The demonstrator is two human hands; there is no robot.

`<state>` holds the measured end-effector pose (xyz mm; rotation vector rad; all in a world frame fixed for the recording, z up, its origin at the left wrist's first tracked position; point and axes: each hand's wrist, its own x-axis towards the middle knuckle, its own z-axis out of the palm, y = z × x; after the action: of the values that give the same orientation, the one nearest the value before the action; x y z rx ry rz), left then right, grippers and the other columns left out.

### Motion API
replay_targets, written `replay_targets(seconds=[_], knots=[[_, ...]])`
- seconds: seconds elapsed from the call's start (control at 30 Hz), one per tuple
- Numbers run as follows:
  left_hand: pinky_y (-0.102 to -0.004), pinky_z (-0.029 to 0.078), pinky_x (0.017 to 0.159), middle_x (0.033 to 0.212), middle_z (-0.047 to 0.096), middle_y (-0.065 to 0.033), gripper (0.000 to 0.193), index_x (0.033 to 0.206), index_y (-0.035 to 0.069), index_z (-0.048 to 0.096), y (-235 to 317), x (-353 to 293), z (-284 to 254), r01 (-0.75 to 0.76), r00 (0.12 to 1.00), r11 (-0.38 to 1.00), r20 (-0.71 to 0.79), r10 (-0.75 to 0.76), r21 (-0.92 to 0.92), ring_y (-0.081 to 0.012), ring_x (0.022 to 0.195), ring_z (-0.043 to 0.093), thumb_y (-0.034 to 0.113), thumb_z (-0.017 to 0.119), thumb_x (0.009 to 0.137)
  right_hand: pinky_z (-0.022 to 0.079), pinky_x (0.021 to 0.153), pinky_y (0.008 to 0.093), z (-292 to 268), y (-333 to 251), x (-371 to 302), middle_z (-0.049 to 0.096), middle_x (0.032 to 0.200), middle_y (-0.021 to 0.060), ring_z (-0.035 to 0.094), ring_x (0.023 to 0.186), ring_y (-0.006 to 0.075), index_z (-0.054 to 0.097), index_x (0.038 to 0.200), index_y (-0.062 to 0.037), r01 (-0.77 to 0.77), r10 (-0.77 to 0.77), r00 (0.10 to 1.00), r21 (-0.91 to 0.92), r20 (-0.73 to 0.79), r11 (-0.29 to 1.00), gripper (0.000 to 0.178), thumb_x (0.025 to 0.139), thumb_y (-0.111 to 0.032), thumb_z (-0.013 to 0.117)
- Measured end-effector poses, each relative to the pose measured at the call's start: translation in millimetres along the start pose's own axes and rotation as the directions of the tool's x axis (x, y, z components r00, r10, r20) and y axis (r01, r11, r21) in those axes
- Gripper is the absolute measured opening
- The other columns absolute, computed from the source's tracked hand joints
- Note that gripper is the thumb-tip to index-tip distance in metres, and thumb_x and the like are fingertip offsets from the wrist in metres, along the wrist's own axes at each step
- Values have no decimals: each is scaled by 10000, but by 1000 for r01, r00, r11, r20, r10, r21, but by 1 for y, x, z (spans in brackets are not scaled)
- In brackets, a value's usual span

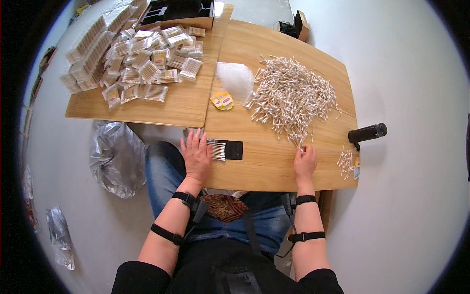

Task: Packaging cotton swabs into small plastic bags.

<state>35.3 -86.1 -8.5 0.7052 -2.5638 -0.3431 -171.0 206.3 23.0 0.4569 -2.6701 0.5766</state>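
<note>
My left hand (pixel 197 156) lies flat with its fingers stretched out at the table's front edge. It partly covers a black rectangular piece (pixel 236 150), on which a neat row of cotton swabs (pixel 218 151) lies side by side. At the near tip of a large loose heap of cotton swabs (pixel 293 93), my right hand (pixel 305 162) has its fingers closed in a pinch. Several swabs stick out from the fingertips toward the heap. How many it holds is hidden.
Clear plastic bags (pixel 236 81) and yellow cards (pixel 223 100) lie left of the heap. Packed swab packets (pixel 149 71) cover the left table, beside stacked bundles (pixel 88 51). A few swabs (pixel 345 162) and a black cylinder (pixel 367 133) are at the right edge. A grey plastic bag (pixel 116 159) stands below left.
</note>
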Motion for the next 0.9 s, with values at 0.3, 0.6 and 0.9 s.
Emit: replay_targets(seconds=[0.3,0.6,0.9], knots=[[-507,143,1182,1520,379,-104,560,1424,66,434,16,-4,-7,-239,965,969,98,244,-60,-268,1449,275,324,542,938,473,745,443,9,31,12,609,882,120,597,852,326,600,891,-53,-170,161,984,125,74,978,128,842,-147,672],[-494,125,1189,1520,393,-61,527,1424,90,457,23,-3,-5,-267,955,963,141,260,31,-221,1455,263,351,485,967,473,740,439,7,23,11,626,886,126,595,841,325,609,871,-45,21,-29,993,76,111,997,143,853,-173,669],[-486,156,1184,1510,407,-70,509,1400,75,482,21,-4,-4,-267,955,963,145,260,30,-227,1446,285,342,489,967,484,666,374,-8,26,7,635,807,114,608,727,264,622,881,-41,-242,277,957,290,-84,926,74,869,-109,647]])
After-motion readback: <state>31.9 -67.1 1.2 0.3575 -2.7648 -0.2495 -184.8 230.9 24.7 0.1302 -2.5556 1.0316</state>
